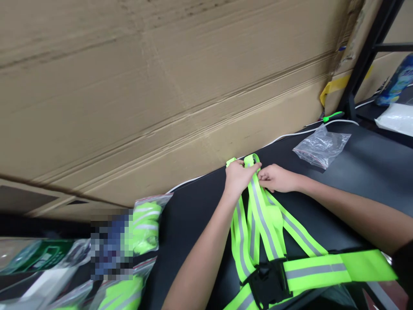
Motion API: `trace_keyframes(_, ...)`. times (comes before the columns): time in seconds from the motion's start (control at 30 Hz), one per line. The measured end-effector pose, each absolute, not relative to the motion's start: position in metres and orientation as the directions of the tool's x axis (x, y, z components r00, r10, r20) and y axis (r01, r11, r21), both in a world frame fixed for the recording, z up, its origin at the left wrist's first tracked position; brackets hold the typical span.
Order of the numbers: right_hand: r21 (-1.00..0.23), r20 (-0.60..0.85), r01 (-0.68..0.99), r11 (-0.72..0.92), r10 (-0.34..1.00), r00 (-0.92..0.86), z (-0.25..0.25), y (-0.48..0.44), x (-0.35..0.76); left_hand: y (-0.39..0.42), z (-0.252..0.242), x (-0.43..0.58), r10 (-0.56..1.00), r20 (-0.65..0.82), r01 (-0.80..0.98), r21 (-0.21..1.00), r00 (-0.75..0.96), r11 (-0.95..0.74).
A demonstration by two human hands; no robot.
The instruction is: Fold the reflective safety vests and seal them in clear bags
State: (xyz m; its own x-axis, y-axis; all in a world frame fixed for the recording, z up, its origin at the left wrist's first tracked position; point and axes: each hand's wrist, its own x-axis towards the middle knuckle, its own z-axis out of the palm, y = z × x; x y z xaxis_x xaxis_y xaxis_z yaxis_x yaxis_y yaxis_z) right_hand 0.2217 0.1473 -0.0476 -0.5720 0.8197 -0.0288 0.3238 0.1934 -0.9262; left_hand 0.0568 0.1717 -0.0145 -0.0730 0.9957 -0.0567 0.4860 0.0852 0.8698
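A neon yellow-green harness with grey reflective stripes (263,215) lies on the black table, its straps running up toward the cardboard. My left hand (238,174) is closed on the upper strap loops, thumb over one strap. Just to its right, my right hand (277,178) has curled fingers touching the edge of the same straps; its fingertips are partly hidden. A black buckle (269,284) joins the straps to a wide waist band (316,272) near the bottom of the view.
A clear zip bag (322,146) lies at the right, near a green-handled screwdriver (334,116) and a white cable (284,137). Bagged neon straps (146,224) are at the left. Cardboard (167,86) stands behind the table; a black metal frame (364,56) rises at the right.
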Motion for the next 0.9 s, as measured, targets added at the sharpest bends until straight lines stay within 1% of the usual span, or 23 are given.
trace_keyframes(0.1, -0.922, -0.032, 0.333, 0.196, 0.819, -0.572, -0.047, 0.146, 0.221, 0.173, -0.007, 0.061, 0.997, 0.0, 0.631, 0.775, -0.071, 0.045)
trace_keyframes(0.2, -0.928, -0.06, 0.331, 0.171, 0.808, -0.585, -0.048, 0.148, 0.221, 0.178, -0.002, 0.065, 0.998, 0.005, 0.724, 0.689, -0.065, 0.043)
trace_keyframes(0.37, -0.939, -0.143, 0.331, 0.096, 0.766, -0.627, -0.049, 0.153, 0.223, 0.192, -0.001, 0.074, 0.997, -0.001, 0.823, 0.566, -0.072, 0.06)
trace_keyframes(0.5, -0.923, -0.208, 0.38, 0.064, 0.747, -0.632, -0.049, 0.157, 0.227, 0.202, -0.011, 0.085, 0.997, 0.034, 0.868, 0.494, -0.066, 0.041)
trace_keyframes(0.6, -0.893, -0.229, 0.442, 0.085, 0.76, -0.608, -0.048, 0.159, 0.228, 0.205, -0.023, 0.09, 0.997, 0.073, 0.881, 0.473, -0.036, -0.003)
trace_keyframes(0.73, -0.826, -0.199, 0.537, 0.173, 0.802, -0.564, -0.045, 0.16, 0.233, 0.207, -0.037, 0.092, 0.989, 0.146, 0.863, 0.499, 0.013, -0.085)
trace_keyframes(0.8, -0.767, -0.137, 0.597, 0.237, 0.848, -0.512, -0.042, 0.161, 0.239, 0.209, -0.042, 0.09, 0.983, 0.178, 0.84, 0.528, 0.034, -0.125)
trace_keyframes(0.9, -0.652, 0.019, 0.698, 0.295, 0.927, -0.374, -0.042, 0.169, 0.249, 0.212, -0.048, 0.087, 0.976, 0.207, 0.801, 0.572, 0.067, -0.176)
